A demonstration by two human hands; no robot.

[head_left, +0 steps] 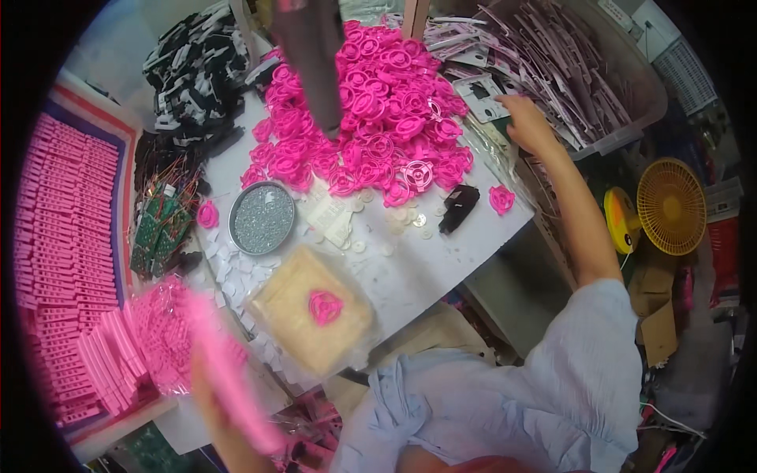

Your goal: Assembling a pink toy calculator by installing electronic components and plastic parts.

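The bench [453, 256] filled the middle of the view, its pale top partly bare toward the right corner. Along its left edge stood a tray [93, 104] packed with rows of pink slatted parts [71, 213]. A heap of pink ring-shaped parts [394, 87] covered the far half, with a dark tapering shaft [311, 71] over it. Beyond the far right corner: a clear bin [627, 140] of thin strips [544, 71]. At the far left corner, a black-and-white pile [197, 63]. Near edge: a wrapped yellowish block [303, 347], one pink ring part [325, 307] on top. The long pink part [233, 382] was in the left hand [205, 390], off the near left corner; blur hid how the fingers closed. The right hand [527, 124] reached to the right edge, fingertips at the rim of a pale plate with cutouts [481, 100]; could not tell whether they pinched it. Left of centre, a round tin [262, 217] of small grey pieces. Toward the right corner, a black part [459, 208]. Smallest: translucent discs [400, 215], scattered between tin and black part.
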